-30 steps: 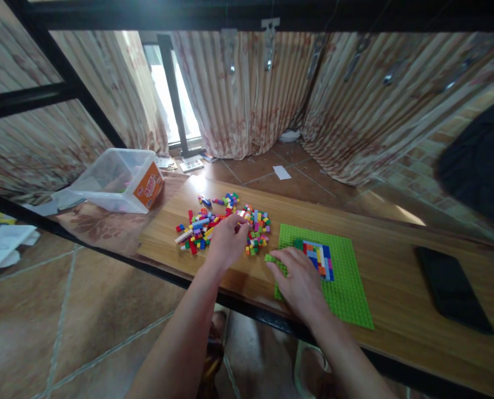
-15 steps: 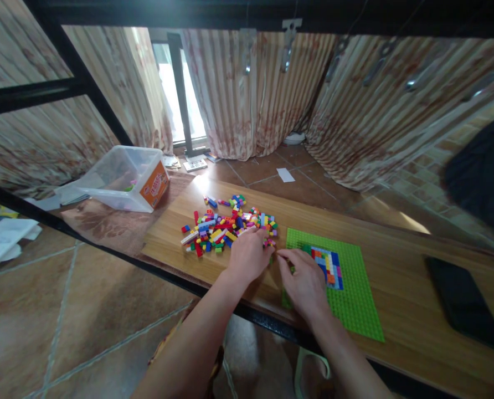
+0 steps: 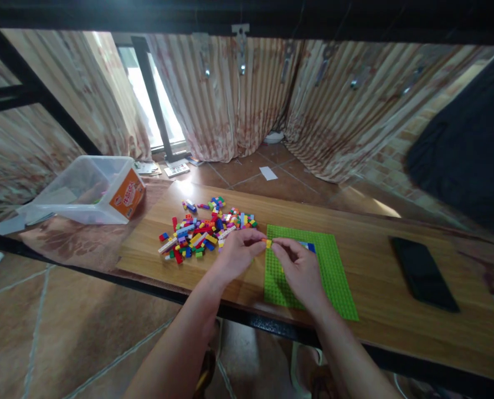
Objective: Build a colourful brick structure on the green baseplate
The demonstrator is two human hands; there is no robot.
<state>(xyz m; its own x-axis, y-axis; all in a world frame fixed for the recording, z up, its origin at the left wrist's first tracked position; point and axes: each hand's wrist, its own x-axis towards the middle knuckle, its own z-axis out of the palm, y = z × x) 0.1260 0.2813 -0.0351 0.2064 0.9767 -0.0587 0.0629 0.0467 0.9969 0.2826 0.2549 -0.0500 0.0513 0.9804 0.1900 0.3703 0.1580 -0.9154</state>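
My left hand (image 3: 239, 254) and my right hand (image 3: 299, 269) meet above the left edge of a green baseplate (image 3: 337, 288). Pinched between their fingertips are small toy bricks (image 3: 268, 243), one yellow and one orange; whether these are joined I cannot tell. Both hands are closed on them. Behind my right hand a blue corner of the brick patch (image 3: 311, 247) on the baseplate shows, and the rest of that patch is covered by the hand. To the left of my left hand spreads a loose pile of mixed coloured bricks (image 3: 197, 235).
A clear plastic bin (image 3: 85, 213) with an orange label stands at the left, beyond the pile. On the right part of the wooden board (image 3: 375, 266) lies a black phone-like slab (image 3: 423, 272). A dark bar runs along the near edge. Curtains hang behind.
Both hands have come up from beside the pile to the baseplate's left edge, and yellow and orange bricks now show between the fingertips. The whole view has shifted, with things sitting further left.
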